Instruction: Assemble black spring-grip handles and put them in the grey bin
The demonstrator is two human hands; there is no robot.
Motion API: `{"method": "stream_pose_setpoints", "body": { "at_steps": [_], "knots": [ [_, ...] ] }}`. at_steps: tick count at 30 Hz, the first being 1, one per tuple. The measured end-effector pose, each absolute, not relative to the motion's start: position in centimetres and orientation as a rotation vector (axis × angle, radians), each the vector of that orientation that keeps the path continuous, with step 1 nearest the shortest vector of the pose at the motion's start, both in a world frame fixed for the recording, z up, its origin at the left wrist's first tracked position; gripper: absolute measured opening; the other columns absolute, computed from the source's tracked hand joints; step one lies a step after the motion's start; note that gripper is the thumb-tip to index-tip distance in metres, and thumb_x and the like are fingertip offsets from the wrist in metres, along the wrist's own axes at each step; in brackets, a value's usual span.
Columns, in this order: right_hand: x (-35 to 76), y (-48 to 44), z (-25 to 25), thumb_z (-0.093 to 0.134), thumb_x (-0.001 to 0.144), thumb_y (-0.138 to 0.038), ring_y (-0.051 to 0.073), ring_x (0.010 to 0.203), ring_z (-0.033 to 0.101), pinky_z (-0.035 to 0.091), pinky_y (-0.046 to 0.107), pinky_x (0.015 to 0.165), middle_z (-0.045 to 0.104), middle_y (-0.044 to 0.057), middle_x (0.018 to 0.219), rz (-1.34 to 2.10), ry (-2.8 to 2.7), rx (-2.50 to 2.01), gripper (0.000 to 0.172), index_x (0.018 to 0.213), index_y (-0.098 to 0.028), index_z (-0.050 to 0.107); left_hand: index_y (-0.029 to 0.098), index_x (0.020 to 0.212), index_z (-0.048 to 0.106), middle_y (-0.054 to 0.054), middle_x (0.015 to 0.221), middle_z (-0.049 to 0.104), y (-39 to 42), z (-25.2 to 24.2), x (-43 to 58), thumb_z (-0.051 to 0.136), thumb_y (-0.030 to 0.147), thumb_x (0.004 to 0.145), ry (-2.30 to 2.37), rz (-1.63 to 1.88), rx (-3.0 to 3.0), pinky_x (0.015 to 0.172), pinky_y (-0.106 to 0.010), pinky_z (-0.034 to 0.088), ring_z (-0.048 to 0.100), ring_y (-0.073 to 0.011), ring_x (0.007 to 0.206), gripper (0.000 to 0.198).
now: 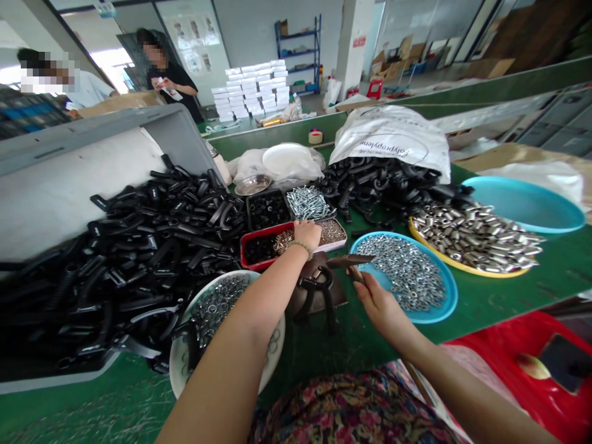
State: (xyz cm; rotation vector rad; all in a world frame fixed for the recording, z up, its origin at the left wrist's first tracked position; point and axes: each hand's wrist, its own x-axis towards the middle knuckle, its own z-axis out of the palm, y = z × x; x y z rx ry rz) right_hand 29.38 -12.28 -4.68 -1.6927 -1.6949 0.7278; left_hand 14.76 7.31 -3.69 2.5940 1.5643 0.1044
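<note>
Hand tool [346, 262]: we're pinching handle [356, 274] in right hand [382, 311], curling left hand [307, 235] closed over brass parts [283, 242] in red tray [266, 233].

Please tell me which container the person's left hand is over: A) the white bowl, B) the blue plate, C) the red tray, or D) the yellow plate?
C: the left hand is directly above the red tray, at its far right end.

The left arm [240, 327] is stretched forward, and the left grip [307, 235] is held palm-down with its fingers bunched. The right arm [453, 382] is angled inward, and the right grip [379, 311] is curled closed.
</note>
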Motion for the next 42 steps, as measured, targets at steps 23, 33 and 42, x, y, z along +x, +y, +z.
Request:
{"method": "stream_pose_setpoints", "body": {
  "at_steps": [23, 33, 42],
  "knots": [
    [30.3, -13.0, -5.1, 0.034, 0.093, -0.039, 0.025, 0.077, 0.068, 0.051, 0.033, 0.067, 0.068, 0.007, 0.082, 0.703, -1.642, -1.714, 0.032, 0.111, -0.019, 0.051, 0.018, 0.088, 0.066, -0.003, 0.088, 0.072, -4.8, -5.3, 8.5, 0.060, 0.028, 0.083, 1.258, 0.684, 1.857, 0.079, -0.028, 0.049, 0.066, -0.0184, 0.083, 0.014],
    [29.7, -13.4, -5.1, 0.035, 0.093, -0.038, 0.023, 0.082, 0.067, 0.050, 0.031, 0.069, 0.069, 0.007, 0.090, 0.684, -1.678, -1.688, 0.031, 0.114, -0.020, 0.050, 0.016, 0.092, 0.066, -0.006, 0.095, 0.066, -6.0, -6.6, 9.0, 0.054, 0.027, 0.087, 1.304, 0.699, 2.150, 0.086, -0.029, 0.048, 0.063, -0.0180, 0.090, 0.017],
    [29.8, -13.3, -5.3, 0.036, 0.093, -0.038, 0.022, 0.076, 0.067, 0.050, 0.029, 0.066, 0.069, 0.006, 0.085, 0.698, -1.678, -1.685, 0.031, 0.112, -0.020, 0.052, 0.014, 0.085, 0.062, -0.005, 0.094, 0.058, -6.2, -8.0, 9.2, 0.050, 0.029, 0.089, 1.359, 0.658, 2.360, 0.083, -0.031, 0.048, 0.059, -0.0171, 0.084, 0.019]
  ]
}}
